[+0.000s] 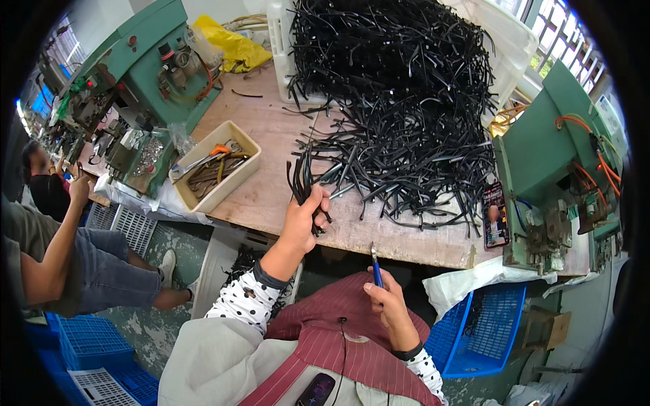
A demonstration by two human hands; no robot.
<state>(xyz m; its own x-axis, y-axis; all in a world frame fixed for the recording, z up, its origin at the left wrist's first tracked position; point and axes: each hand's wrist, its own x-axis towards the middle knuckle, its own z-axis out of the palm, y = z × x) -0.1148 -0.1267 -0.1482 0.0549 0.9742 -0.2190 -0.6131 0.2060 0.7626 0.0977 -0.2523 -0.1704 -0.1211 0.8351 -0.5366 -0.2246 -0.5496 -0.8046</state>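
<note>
My left hand [301,220] is closed around a bundle of thin black curved strips [300,176] that look like eyeglass temples. Their ends fan out above and below my fingers, over the table's front edge. In my right hand [391,304], held low in front of my apron, is a pair of blue-handled pliers [376,271] with the metal tip pointing away from me. The two hands are apart. Beyond them, a large pile of the same black strips [420,149] spreads over the wooden table [250,196].
A whitish bin [279,40] overflows with strips at the back. Left of my hands stands a tool tray [230,183]. Green machines [135,61] flank the table. A phone [495,213] lies at right. Blue crates [484,331] sit below; a co-worker [61,250] is at left.
</note>
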